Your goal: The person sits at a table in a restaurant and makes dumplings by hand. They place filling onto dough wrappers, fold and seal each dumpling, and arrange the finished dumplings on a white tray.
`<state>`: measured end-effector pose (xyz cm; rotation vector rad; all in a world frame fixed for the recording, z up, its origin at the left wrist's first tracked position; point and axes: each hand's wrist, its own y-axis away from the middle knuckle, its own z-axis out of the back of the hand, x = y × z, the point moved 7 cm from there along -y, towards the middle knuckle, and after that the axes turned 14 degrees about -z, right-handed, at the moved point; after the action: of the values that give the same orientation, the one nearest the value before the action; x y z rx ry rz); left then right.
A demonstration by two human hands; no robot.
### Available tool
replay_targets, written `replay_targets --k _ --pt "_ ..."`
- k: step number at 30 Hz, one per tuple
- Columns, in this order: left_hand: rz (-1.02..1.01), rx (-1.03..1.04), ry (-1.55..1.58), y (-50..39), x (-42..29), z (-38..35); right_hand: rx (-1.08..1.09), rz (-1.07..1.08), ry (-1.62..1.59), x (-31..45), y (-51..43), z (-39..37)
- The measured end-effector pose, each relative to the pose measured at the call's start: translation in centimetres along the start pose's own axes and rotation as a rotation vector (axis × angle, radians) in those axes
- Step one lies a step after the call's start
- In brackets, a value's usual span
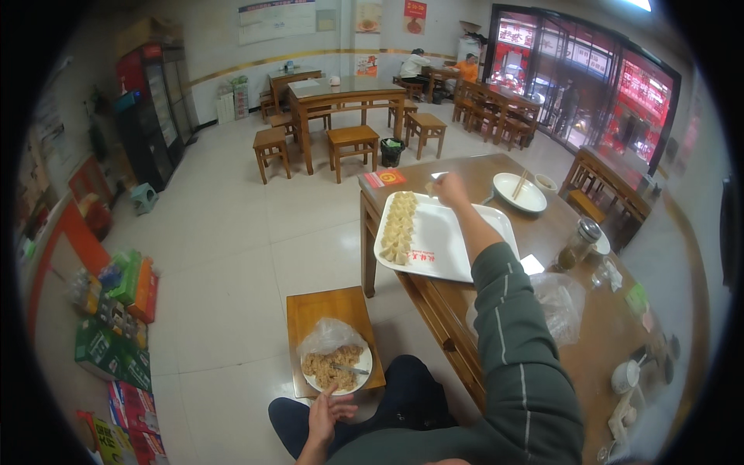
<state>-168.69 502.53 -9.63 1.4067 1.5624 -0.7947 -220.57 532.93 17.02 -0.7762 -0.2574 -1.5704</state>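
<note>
My right hand [450,189] reaches over the far edge of a white tray [444,232], its fingers closed on what looks like a small pale dumpling [430,189]. Folded dumplings [400,228] stand in tight rows along the tray's left side. Low in front of me, a white plate [366,372] of brownish crumbly filling [331,369] rests on a wooden stool [308,308]. A spoon or spreader handle [349,368] lies in the filling, and a clear plastic bag [330,335] covers the plate's far side. My left hand [326,415], fingers apart and holding nothing, is at the plate's near rim.
On the wooden table [604,308] are a plate with chopsticks [519,193], a small bowl [545,183], a glass jar [576,244], another plastic bag [555,305] and a white cup [625,376]. Stacked cartons [113,354] line the left. Other people [415,65] sit far back.
</note>
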Motion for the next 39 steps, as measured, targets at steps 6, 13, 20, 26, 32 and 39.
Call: replay_targets --k 6,13,20,26,32,39 --pt "0.059 -0.044 -0.051 0.7 0.3 -0.2 0.049 -0.121 -0.132 -4.0 -1.1 -6.0" --pt "0.059 -0.041 -0.043 0.1 0.9 0.0 0.163 -0.107 -0.231 -3.1 0.0 -6.3" --pt "0.112 -0.001 -0.001 -0.9 3.5 0.7 0.333 0.404 0.483 4.1 6.8 3.3" --pt "0.153 0.014 -0.012 -1.0 4.1 -0.4 0.808 0.317 0.380 2.5 22.9 18.6" --pt "0.278 0.157 -0.045 -0.9 3.9 -1.6 0.527 -0.008 0.722 -8.9 34.2 21.9" --pt "0.146 0.118 0.009 -1.5 3.7 -2.3 0.456 -0.017 0.396 -14.5 34.8 19.7"
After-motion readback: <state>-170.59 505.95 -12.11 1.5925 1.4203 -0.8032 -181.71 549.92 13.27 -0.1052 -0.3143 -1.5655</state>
